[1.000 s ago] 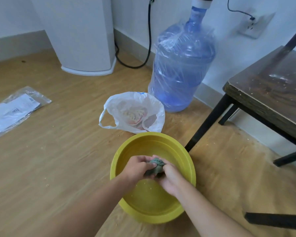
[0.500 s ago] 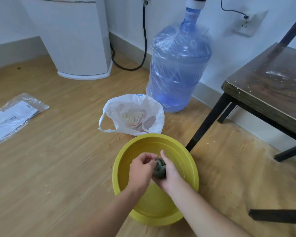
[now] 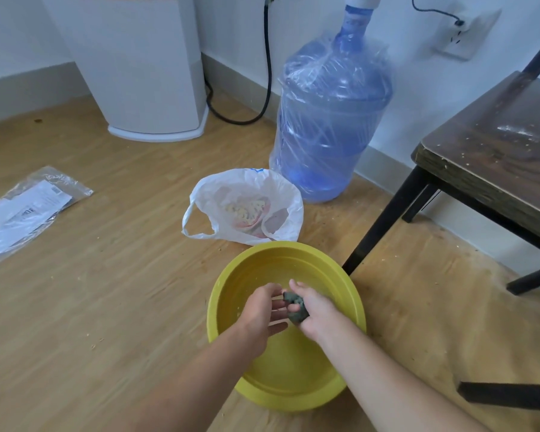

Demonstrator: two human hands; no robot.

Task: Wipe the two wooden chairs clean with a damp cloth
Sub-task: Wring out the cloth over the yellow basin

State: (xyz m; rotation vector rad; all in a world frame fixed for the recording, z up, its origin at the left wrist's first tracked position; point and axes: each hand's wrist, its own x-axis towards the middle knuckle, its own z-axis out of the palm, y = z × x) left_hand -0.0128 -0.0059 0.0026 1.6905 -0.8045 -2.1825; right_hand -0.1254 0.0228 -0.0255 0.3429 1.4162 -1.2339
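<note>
My right hand (image 3: pixel 317 310) is curled round the cloth (image 3: pixel 296 309), a small dark grey-green wad squeezed into a ball, with one end sticking out toward my left hand (image 3: pixel 262 310). The left hand is loose, fingers apart and nearly straight, their tips just beside the wad; I cannot tell whether they touch it. Both hands hang over the yellow basin (image 3: pixel 228 294), which sits on the floor below them.

The cloth looks soft, light and limp, and I judge it wet. It should wring by twisting both ends, then want shaking out flat, since a tight ball would wipe badly. I would hold it by a folded pad under my palm, not by a corner.

Just beyond the hands lies a white plastic bag (image 3: pixel 247 207). Up and to the right of my right hand stands one wooden chair (image 3: pixel 496 145), its dark seat speckled with pale crumbs and not yet wiped. Its black leg comes down close to the basin's far right rim. A black bar (image 3: pixel 512 395) low on my right may belong to the second chair. Farthest off stands a wrapped water bottle (image 3: pixel 331 120)
</note>
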